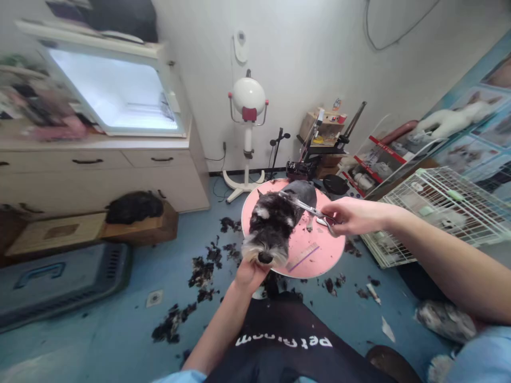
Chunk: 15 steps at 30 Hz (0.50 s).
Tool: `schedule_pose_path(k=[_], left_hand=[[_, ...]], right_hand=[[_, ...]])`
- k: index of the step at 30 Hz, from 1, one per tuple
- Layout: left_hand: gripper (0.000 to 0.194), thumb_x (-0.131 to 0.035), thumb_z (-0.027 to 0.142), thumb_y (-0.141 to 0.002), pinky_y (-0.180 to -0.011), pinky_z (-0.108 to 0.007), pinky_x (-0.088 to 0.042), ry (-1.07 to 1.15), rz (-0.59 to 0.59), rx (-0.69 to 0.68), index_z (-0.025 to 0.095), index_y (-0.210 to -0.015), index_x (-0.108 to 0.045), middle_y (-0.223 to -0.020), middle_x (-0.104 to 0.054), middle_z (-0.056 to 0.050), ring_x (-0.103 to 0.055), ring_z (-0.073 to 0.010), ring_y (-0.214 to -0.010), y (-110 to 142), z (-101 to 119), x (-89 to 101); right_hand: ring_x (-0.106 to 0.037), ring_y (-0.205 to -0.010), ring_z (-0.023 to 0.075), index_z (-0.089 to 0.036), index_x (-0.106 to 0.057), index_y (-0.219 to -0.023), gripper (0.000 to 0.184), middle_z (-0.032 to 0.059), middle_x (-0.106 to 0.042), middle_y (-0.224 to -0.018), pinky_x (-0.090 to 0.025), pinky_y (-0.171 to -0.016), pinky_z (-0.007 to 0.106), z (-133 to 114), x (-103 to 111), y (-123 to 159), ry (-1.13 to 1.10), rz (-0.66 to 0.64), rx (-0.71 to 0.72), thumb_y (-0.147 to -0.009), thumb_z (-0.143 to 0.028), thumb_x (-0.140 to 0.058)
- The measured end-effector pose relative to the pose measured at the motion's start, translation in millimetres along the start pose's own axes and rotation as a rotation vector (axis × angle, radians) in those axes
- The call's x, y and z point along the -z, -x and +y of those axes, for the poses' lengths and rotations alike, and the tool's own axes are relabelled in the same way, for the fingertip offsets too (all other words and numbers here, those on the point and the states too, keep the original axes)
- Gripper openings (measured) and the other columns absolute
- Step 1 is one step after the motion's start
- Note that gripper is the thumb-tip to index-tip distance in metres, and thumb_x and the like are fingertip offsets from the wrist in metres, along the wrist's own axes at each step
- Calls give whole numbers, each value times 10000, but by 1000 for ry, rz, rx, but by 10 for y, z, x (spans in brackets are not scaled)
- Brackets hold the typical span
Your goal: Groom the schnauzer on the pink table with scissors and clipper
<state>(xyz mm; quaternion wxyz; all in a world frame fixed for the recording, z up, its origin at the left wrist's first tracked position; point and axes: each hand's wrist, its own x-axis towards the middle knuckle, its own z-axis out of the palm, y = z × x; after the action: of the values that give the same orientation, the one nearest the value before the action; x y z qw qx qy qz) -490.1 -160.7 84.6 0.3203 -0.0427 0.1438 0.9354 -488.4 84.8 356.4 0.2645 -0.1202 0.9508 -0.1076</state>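
Observation:
A black and grey dog with a pale muzzle stands on a round pink table, its head toward me. Beneath its chin, my left hand is closed around the muzzle fur and holds the head up. My right hand grips a pair of scissors by the handles, and their blades reach to the fur at the dog's ear. On the table in front of the dog lies a comb with a purple edge.
Cut dark fur is scattered over the blue floor. A white stand dryer stands behind the table. At right is a wire cage with a white animal; a grey animal lies near my right side. A pet carrier sits at left.

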Motion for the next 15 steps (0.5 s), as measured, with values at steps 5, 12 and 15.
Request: schedule_pose_path(k=[5,12,15], left_hand=[[238,-845,156,-637,-701,-303,-570,34,40,-4,155,-834,-710,-789,-728,-25,-687,-181,-733,5,-26,-117],[309,-897,201,-563,-673,-305,-582,40,20,-12,162,-818,-727,-803,-744,-24,-696,-194,-735,33,-47,-253],[291,-874,181,-592,-690,-312,-582,38,17,-17,168,-845,-729,-822,-747,-25,-695,-193,-737,24,-59,-247]], right_hand=[[-574,-720,179,-211,-656,-946,272,15,-666,-832,-415,-616,263,-11,122,-30,-16,-40,-27,-706,-336,-639],[-571,-714,176,-202,-674,-965,273,15,-659,-813,-414,-618,266,-105,320,-32,75,-98,-17,-719,-305,-614],[-551,-674,160,-196,-670,-952,252,6,-641,-771,-399,-602,263,-185,409,-35,99,-115,-47,-736,-306,-597]])
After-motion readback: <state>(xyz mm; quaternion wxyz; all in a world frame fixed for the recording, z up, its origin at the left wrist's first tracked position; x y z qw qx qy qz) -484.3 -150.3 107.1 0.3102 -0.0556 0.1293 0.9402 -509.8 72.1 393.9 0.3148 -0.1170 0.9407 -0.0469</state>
